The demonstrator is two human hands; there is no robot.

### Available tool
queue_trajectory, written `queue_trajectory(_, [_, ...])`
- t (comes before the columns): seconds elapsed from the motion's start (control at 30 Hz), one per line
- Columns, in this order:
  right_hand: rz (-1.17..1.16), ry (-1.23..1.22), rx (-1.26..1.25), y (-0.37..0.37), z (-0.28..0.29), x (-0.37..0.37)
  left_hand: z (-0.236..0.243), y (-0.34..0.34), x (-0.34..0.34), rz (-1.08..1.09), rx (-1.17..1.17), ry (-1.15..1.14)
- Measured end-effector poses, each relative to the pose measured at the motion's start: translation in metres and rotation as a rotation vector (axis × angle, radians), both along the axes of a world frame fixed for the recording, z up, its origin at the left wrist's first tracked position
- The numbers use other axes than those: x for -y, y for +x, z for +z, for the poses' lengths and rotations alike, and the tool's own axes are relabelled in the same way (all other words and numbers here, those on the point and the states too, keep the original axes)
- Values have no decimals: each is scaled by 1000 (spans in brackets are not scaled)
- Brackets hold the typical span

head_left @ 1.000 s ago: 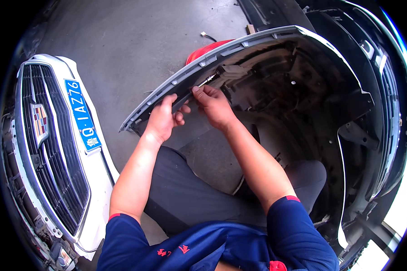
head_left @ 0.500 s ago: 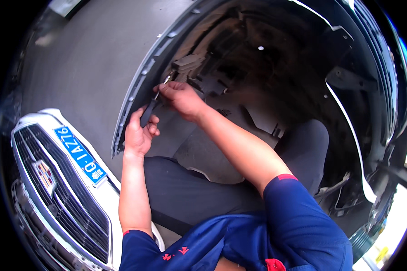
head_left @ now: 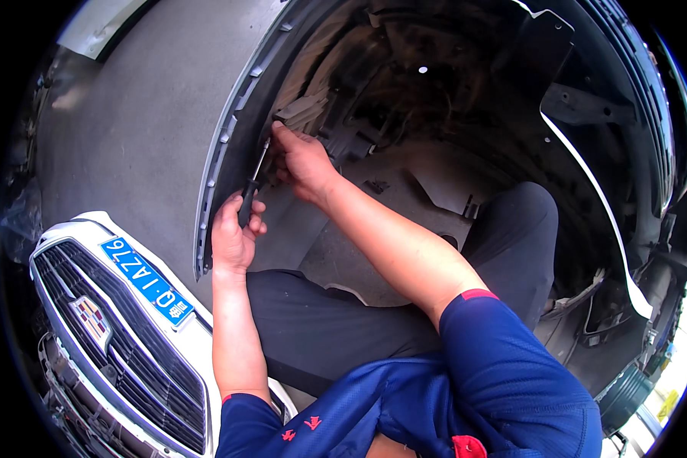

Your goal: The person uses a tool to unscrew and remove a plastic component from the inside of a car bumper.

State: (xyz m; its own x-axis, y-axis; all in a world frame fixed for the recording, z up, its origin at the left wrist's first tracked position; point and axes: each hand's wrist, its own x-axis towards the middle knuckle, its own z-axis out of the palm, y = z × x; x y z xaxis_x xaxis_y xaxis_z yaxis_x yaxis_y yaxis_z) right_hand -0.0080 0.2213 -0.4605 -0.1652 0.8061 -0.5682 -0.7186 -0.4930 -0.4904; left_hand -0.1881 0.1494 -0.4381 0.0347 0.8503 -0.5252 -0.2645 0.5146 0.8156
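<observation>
Our right hand (head_left: 307,162) has moved off the shaft of the screwdriver (head_left: 253,184) to just beyond its tip. Nearest us, our left hand (head_left: 234,235) has its fingers clamped on the handle. Farther up, the right fingers reach inside the wheel arch (head_left: 240,149); whether they pinch anything, we cannot tell. We judge the work unfinished: the tip seems unseated, and what is left is hidden.

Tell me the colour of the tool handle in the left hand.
The tool handle in the left hand is black, seen best in the head view.
</observation>
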Motion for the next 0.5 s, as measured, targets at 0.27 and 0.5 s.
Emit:
queue_trajectory(0.27, [-183, -68, -166, -12, -7, -8, 7, -3, -8, -184, 605, -190])
queue_trajectory(0.5, [-179, -222, -278, -12, 11, -12, 13, -2, -1, -110, 443, -142])
